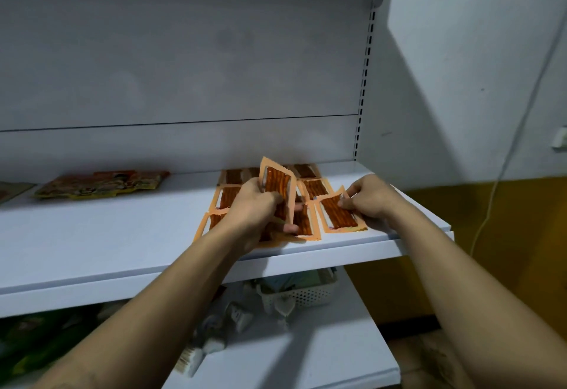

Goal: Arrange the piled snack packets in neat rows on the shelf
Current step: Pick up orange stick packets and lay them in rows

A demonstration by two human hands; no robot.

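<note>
**Two hands at work among orange packets on a white shelf**

Far to the left of our fingers, a yellow pack (pixel 101 184) lies flat on the shelf (pixel 122 235), well apart from the work. Nearer, just left of and behind the fingers of our left hand (pixel 254 204), flat packets (pixel 228 196) with orange borders and dark-red filling lie in rough rows, some overlapping. Those left fingers are curled round a raised packet (pixel 277 184), which stands nearly upright, tilted a little, above the ones lying beneath it. Between our two hands more flat packets reach back behind the fingers. To the right, the thumb and fingertips of our right hand (pixel 368 196) pinch the far right corner of a front packet (pixel 340 215), which lies flat near the shelf's front edge, just beside its neighbour. Below the right-hand fingers, on a lower shelf (pixel 306 358), we see a white basket (pixel 303 293) among blurred items we cannot make out. Well to the right of the fingers a pale cable (pixel 506 158) hangs down the wall (pixel 460 66).
</note>
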